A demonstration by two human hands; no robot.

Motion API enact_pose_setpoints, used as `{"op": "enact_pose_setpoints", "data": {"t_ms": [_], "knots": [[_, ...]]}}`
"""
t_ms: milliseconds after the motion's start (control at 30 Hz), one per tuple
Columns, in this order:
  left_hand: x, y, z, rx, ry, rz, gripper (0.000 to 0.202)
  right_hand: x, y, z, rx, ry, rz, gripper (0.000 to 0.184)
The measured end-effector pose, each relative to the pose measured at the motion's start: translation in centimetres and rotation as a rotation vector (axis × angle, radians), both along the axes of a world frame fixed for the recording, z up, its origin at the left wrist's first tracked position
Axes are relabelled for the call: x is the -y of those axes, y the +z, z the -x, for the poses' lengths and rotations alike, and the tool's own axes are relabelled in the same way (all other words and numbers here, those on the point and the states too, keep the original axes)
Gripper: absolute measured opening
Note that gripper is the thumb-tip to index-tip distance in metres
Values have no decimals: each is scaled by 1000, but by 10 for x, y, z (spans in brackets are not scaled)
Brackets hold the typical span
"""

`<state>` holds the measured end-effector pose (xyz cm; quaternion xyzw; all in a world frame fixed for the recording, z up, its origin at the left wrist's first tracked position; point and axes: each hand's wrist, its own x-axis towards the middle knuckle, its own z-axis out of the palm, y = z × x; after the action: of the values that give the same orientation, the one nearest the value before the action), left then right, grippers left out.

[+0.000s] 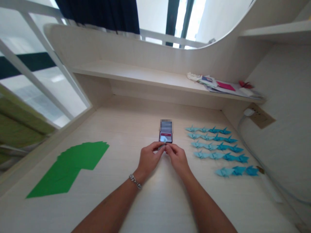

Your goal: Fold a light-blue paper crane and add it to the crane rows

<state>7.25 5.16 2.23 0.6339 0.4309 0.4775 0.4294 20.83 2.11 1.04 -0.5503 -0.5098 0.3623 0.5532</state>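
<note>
A smartphone [166, 133] lies on the pale bench [150, 200], screen lit, near its middle. At the phone's near edge the left hand [148, 158] and right hand [178, 158] meet, each with fingers [160, 149] pinched together; whether they grip the phone or some small thing cannot be told. A metal bracelet [135, 181] circles the left wrist. Rows of blue origami cranes [218, 146] lie to the right, fanned green paper sheets [70, 166] well apart to the left.
</note>
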Motion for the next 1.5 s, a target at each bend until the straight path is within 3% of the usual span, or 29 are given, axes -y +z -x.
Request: {"op": "enact_pose_setpoints", "data": {"t_ms": [200,300,433,600,700,833,1033,1300,1500], "knots": [[9,7,-2,-106,-142,-105,22,-5,-8,-4,-288,29,117,36],[6,5,0,-135,-84,-106,21,-7,-10,-8,-283,3,157,34],[-2,3,4,-149,62,-123,23,-8,-12,-9,-207,24,186,34],[-7,-5,1,1,-94,61,18,-6,-11,-8,-100,65,189,35],[-10,-13,0,32,-83,121,21,-8,-11,-11,11,-31,145,38],[-17,-21,3,63,-57,201,25,-19,-13,-18,277,-297,1,38],[-20,-21,5,148,-65,268,26,-51,-22,-21,604,-283,6,39],[-18,-20,9,157,-56,292,27,-81,-20,-25,686,-345,108,38],[-18,-23,9,127,-84,275,25,-73,-15,-27,599,-337,78,39]]}}
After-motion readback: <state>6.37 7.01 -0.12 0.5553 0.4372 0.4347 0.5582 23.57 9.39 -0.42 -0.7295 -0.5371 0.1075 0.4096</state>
